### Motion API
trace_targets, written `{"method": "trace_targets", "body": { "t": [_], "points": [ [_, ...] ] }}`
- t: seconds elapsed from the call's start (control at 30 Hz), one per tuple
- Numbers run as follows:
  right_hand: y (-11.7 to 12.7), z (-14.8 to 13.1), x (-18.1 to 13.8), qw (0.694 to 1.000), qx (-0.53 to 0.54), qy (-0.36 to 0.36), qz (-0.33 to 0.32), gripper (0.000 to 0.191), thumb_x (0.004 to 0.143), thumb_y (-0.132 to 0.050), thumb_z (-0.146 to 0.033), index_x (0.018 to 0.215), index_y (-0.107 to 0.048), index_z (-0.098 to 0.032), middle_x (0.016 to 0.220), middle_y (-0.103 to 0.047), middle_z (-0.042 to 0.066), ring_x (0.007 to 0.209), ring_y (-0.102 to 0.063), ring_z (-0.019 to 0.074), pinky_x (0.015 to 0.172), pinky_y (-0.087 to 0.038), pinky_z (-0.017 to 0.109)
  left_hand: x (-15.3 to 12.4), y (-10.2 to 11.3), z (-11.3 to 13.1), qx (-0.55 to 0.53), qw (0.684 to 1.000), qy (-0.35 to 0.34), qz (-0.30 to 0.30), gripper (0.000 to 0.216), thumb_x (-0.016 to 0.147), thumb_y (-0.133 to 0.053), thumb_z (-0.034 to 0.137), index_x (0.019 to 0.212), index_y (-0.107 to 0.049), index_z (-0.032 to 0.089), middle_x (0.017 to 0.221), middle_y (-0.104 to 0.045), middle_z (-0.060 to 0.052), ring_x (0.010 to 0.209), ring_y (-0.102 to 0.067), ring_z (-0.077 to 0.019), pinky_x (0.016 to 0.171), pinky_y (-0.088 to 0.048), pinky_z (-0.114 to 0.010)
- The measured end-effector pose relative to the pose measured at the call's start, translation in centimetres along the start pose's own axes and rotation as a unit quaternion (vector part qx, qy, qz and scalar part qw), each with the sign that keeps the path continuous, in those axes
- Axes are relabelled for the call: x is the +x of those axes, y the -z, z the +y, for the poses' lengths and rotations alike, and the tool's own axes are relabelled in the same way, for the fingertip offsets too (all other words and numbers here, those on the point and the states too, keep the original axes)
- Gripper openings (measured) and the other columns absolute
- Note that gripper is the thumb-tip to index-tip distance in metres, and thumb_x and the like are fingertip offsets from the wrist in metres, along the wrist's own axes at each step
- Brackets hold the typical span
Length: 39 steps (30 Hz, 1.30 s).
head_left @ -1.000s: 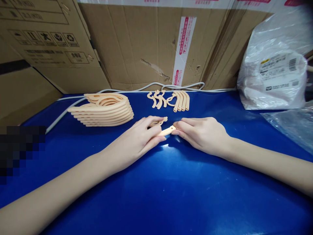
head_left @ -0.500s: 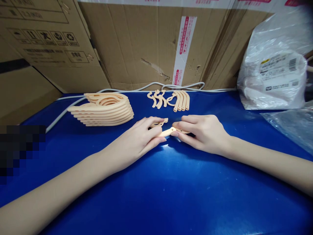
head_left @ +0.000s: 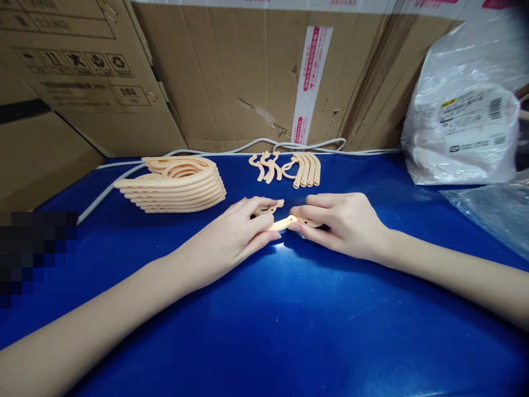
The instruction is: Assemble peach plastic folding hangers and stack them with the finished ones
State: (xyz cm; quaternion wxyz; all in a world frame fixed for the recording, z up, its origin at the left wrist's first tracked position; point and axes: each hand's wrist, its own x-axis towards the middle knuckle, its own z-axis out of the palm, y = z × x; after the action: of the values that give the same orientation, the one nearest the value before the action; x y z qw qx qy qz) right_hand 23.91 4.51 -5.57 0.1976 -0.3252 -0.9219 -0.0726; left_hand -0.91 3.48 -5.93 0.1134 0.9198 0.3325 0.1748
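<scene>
My left hand [head_left: 237, 231] pinches a cream plastic clothes hanger piece [head_left: 282, 224] between thumb and fingers. My right hand [head_left: 343, 226] grips the piece's other side, its fingertips close to a small round hole. Another hole shows on the part [head_left: 306, 223] under my right fingers. The hook end [head_left: 280, 204] pokes out beyond my left fingertips. Much of the hanger is covered by my fingers, so how its parts join cannot be told. Behind my hands lie several loose hanger hooks [head_left: 266, 168] and several curved hanger arms [head_left: 308, 170].
At the left stands a neat stack of cream hanger pieces [head_left: 177, 193]. A grey cable [head_left: 231, 151] runs along the back of the blue table [head_left: 289, 320], before cardboard boxes [head_left: 231, 71]. To the right sits a clear plastic bag [head_left: 463, 127] with a label.
My right hand has shifted very slightly at the hanger piece, and a hole under its fingers shows more plainly. My left hand stays in place.
</scene>
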Motion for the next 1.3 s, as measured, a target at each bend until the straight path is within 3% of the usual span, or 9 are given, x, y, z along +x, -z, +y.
{"method": "trace_targets", "body": {
  "t": [0.17,0.43,0.7,0.97,1.2,1.3],
  "points": [
    [-0.1,0.1,0.0,0.999,0.034,-0.007,0.001,0.035,0.102,-0.049,-0.04,0.099,-0.076,-0.019,0.069,-0.061,0.0,0.062,-0.056,0.0111,0.053,-0.029,0.027,0.1,0.0,0.1,-0.011,1.0,0.003,-0.006,0.036,0.106,-0.038,0.037,0.095,-0.066,0.018,0.146,-0.05,-0.011,0.131,-0.051,-0.0273,0.112,-0.041,-0.046],
    [-0.1,0.2,0.1,0.998,0.066,0.005,0.023,0.032,0.099,-0.054,-0.039,0.091,-0.077,-0.017,0.062,-0.057,-0.003,0.054,-0.05,0.009,0.051,-0.028,0.026,0.1,0.2,0.1,-0.01,1.0,-0.004,-0.018,0.035,0.106,-0.038,0.039,0.101,-0.065,0.017,0.147,-0.048,-0.013,0.133,-0.049,-0.0271,0.113,-0.04,-0.044],
    [-0.1,0.3,0.0,0.998,0.044,0.028,0.04,0.03,0.098,-0.055,-0.037,0.087,-0.077,-0.018,0.06,-0.057,-0.003,0.052,-0.049,0.009,0.05,-0.028,0.026,0.2,0.3,0.3,-0.019,1.0,-0.005,-0.02,0.037,0.106,-0.039,0.039,0.088,-0.063,0.018,0.148,-0.049,-0.011,0.135,-0.047,-0.026,0.115,-0.038,-0.043],
    [0.0,0.6,-0.1,0.995,0.03,0.089,0.03,0.036,0.098,-0.052,-0.038,0.075,-0.069,-0.017,0.061,-0.057,-0.002,0.052,-0.049,0.0103,0.053,-0.032,0.027,0.1,0.9,0.2,-0.064,0.997,0.021,-0.022,0.034,0.107,-0.034,0.039,0.099,-0.063,0.022,0.147,-0.054,-0.005,0.143,-0.042,-0.0226,0.117,-0.037,-0.04],
    [0.2,0.9,-0.1,0.989,0.065,0.133,0.006,0.04,0.096,-0.052,-0.046,0.07,-0.061,-0.018,0.06,-0.052,-0.002,0.053,-0.045,0.0113,0.057,-0.033,0.028,-0.2,1.3,-1.1,-0.121,0.991,0.053,0.01,0.029,0.096,-0.045,0.023,0.118,-0.063,0.022,0.148,-0.055,-0.005,0.14,-0.047,-0.0213,0.118,-0.037,-0.04],
    [0.5,0.7,-0.1,0.984,0.084,0.16,-0.001,0.033,0.092,-0.05,-0.04,0.07,-0.059,-0.018,0.062,-0.05,-0.002,0.057,-0.042,0.0128,0.058,-0.031,0.029,-0.2,1.0,-1.9,-0.121,0.991,0.042,0.034,0.034,0.094,-0.045,0.017,0.122,-0.064,0.02,0.143,-0.059,-0.006,0.138,-0.05,-0.0205,0.117,-0.039,-0.038]
  ]
}}
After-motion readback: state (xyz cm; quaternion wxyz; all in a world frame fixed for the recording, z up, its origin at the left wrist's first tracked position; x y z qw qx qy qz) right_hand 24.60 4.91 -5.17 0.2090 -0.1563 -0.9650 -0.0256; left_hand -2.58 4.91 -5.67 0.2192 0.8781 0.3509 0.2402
